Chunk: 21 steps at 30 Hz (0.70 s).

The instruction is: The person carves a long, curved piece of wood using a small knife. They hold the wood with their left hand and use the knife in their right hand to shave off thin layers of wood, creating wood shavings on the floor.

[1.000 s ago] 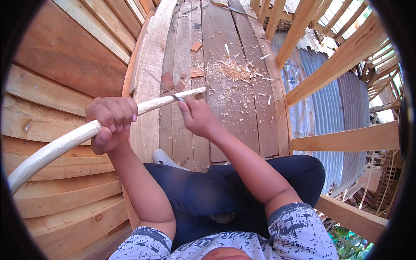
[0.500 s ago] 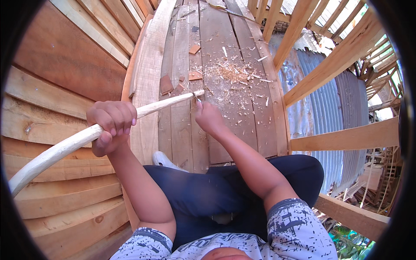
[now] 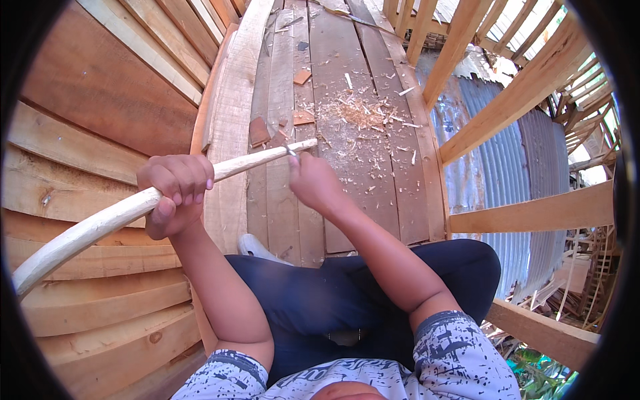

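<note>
Above the plank floor (image 3: 347, 167), the left hand (image 3: 175, 193) is wrapping its fingers tightly around a pale curved stick (image 3: 133, 210), while the right hand (image 3: 315, 183) is closing on a small blade (image 3: 291, 151) touching the stick's far end, near wood shavings (image 3: 363, 113).

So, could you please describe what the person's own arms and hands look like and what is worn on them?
Both forearms are bare, with no gloves, rings or watch visible on the left hand or right hand. Short sleeves end above the elbows, in white fabric with a dark blue-grey speckled print.
</note>
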Available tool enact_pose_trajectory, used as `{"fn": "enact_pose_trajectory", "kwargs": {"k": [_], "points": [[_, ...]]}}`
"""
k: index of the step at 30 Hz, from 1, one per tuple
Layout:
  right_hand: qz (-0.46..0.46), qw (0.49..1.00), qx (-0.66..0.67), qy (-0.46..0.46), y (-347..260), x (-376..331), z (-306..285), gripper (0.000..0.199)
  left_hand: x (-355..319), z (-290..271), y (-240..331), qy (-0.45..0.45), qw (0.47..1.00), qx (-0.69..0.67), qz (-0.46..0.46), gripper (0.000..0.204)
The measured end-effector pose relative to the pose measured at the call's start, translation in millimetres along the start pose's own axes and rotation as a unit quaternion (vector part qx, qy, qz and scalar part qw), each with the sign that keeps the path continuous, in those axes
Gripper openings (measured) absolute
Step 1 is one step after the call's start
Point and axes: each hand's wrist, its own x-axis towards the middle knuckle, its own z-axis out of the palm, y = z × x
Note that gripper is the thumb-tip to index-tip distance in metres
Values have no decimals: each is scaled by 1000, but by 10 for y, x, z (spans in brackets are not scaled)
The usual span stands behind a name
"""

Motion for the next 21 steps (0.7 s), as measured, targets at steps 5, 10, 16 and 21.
{"fn": "enact_pose_trajectory", "kwargs": {"k": [5,10,16,21], "points": [[-47,997,57,6,-81,-57,32,45,25,-8,5,-25,1000,-1,-4,23],[48,998,10,27,451,159,82,44,61,29,-45,-7,1000,-16,17,22],[-61,993,102,-16,-288,-138,-78,45,14,17,-14,4,1000,6,-3,25],[57,998,11,12,467,164,64,42,59,8,-48,-26,1000,-14,-1,24]]}}
